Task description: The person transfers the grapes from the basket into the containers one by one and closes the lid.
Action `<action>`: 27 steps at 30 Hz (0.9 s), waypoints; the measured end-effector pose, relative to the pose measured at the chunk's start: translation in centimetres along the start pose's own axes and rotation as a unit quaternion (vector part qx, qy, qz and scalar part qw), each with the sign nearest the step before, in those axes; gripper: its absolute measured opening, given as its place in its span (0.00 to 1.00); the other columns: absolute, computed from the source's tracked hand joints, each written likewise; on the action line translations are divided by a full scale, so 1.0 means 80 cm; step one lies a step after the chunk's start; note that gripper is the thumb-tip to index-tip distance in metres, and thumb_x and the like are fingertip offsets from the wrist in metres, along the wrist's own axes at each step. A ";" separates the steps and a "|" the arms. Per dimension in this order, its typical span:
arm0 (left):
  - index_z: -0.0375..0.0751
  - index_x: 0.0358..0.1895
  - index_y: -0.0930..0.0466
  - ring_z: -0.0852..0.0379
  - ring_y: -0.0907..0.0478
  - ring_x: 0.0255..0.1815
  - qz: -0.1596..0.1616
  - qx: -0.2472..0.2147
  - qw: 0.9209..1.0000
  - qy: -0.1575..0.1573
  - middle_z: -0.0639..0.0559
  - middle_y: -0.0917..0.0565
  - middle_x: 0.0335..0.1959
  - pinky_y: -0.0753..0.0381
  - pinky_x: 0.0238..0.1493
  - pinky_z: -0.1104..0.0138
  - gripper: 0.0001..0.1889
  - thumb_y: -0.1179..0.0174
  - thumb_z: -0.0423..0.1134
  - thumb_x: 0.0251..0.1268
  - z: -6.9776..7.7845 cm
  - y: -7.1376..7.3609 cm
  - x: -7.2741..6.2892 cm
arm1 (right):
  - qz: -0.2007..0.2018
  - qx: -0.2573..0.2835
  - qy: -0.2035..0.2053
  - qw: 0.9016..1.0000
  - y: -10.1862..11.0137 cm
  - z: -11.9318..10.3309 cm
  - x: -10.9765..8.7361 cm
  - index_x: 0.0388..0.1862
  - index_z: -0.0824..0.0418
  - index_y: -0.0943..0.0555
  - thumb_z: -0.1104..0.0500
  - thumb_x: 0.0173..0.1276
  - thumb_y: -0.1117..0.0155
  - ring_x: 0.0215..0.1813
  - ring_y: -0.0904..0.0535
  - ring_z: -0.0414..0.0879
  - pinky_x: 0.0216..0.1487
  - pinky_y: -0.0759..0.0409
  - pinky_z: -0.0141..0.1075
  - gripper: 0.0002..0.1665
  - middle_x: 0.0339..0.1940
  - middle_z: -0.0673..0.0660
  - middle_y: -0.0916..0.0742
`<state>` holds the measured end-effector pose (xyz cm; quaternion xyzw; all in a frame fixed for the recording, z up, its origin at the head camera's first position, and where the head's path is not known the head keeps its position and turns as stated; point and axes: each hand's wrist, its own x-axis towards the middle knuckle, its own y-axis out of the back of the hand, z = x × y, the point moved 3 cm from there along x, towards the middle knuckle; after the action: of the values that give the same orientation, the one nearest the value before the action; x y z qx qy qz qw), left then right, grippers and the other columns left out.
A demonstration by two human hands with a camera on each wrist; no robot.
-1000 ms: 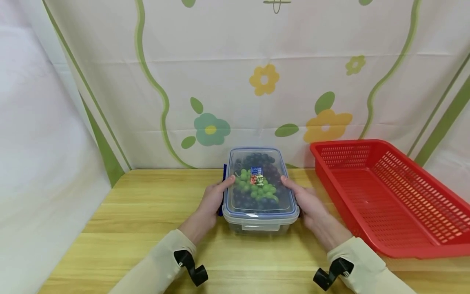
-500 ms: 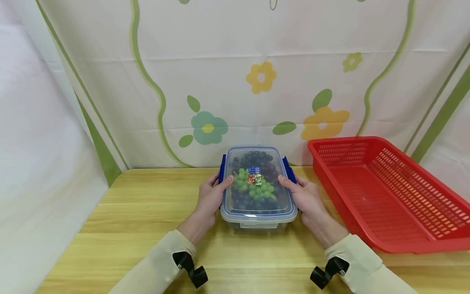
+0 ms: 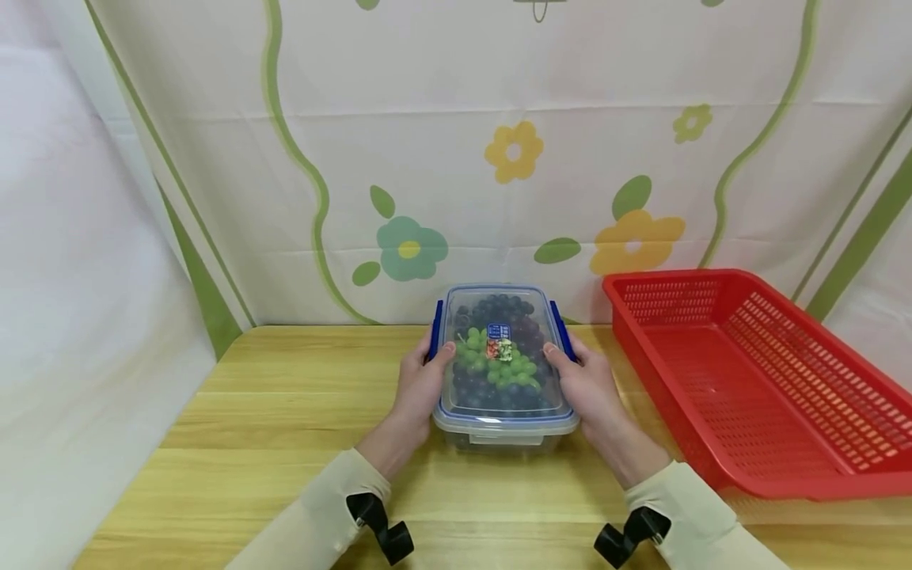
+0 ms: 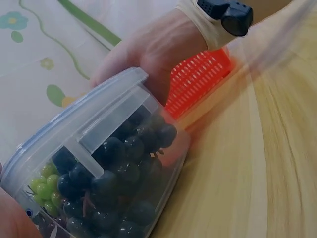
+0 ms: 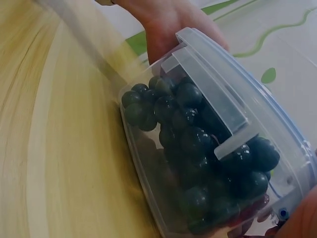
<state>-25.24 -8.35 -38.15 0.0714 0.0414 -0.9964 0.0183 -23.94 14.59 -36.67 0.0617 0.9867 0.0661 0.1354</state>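
Note:
A clear plastic food storage container (image 3: 506, 437) with a blue-edged lid sits on the wooden table. Dark grapes (image 5: 195, 144) fill much of it, and green grapes (image 3: 499, 364) show through the lid near its label. My left hand (image 3: 416, 388) holds the left side, thumb on the lid's edge. On the opposite side my right hand (image 3: 596, 389) holds it the same way. A blue latch (image 3: 436, 328) stands up along the left edge of the lid, and another blue latch (image 3: 562, 328) along the right. My other fingers are mostly hidden beside the container.
To the right stands a red plastic basket (image 3: 712, 380) with slotted walls. A flowered curtain (image 3: 442, 158) hangs behind the table (image 3: 299, 412). White cloth (image 3: 93, 277) hangs at the left.
Both blue side latches have swung up from a lower position to the lid's edges. My hands have shifted slightly along the sides, while the container stays in about the same place.

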 end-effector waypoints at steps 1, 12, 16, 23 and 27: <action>0.59 0.86 0.44 0.46 0.31 0.80 -0.001 -0.001 1.000 0.001 0.49 0.35 0.84 0.32 0.81 0.47 0.33 0.46 0.45 0.84 0.000 -0.001 -0.001 | 0.000 0.001 0.001 1.000 -0.001 0.000 0.000 0.89 0.42 0.48 0.46 0.85 0.44 0.77 0.27 0.56 0.81 0.30 0.55 0.41 0.85 0.59 0.31; 0.57 0.87 0.48 0.43 0.38 0.85 0.010 0.004 1.000 0.001 0.50 0.40 0.87 0.38 0.85 0.46 0.33 0.49 0.44 0.85 0.005 -0.005 -0.006 | 0.016 -0.043 0.004 0.999 -0.003 -0.006 -0.002 0.89 0.47 0.52 0.47 0.86 0.48 0.83 0.33 0.58 0.84 0.37 0.58 0.41 0.89 0.59 0.38; 0.58 0.87 0.47 0.43 0.40 0.86 0.014 0.016 1.000 -0.007 0.51 0.40 0.87 0.38 0.85 0.46 0.33 0.50 0.44 0.85 0.005 -0.004 -0.005 | 0.026 -0.060 0.011 0.998 -0.006 -0.009 -0.002 0.88 0.48 0.51 0.48 0.87 0.48 0.83 0.33 0.56 0.84 0.36 0.57 0.39 0.89 0.57 0.38; 0.57 0.87 0.48 0.43 0.38 0.85 0.017 0.016 1.000 -0.011 0.50 0.39 0.87 0.37 0.84 0.46 0.33 0.49 0.44 0.85 0.002 -0.006 -0.005 | 0.031 -0.067 0.025 0.997 -0.006 -0.009 -0.005 0.88 0.50 0.50 0.48 0.87 0.48 0.82 0.32 0.56 0.82 0.34 0.56 0.39 0.88 0.59 0.37; 0.56 0.87 0.49 0.44 0.36 0.84 0.017 0.014 1.000 -0.010 0.49 0.39 0.87 0.35 0.83 0.47 0.33 0.50 0.45 0.85 0.002 -0.007 -0.006 | 0.035 -0.071 0.018 0.997 -0.005 -0.008 -0.005 0.88 0.49 0.51 0.46 0.86 0.48 0.85 0.35 0.56 0.84 0.38 0.56 0.40 0.89 0.58 0.39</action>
<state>-24.82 -7.77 -37.91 0.0619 0.0257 -0.9971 0.0348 -23.74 14.10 -36.01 0.0854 0.9791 0.1417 0.1188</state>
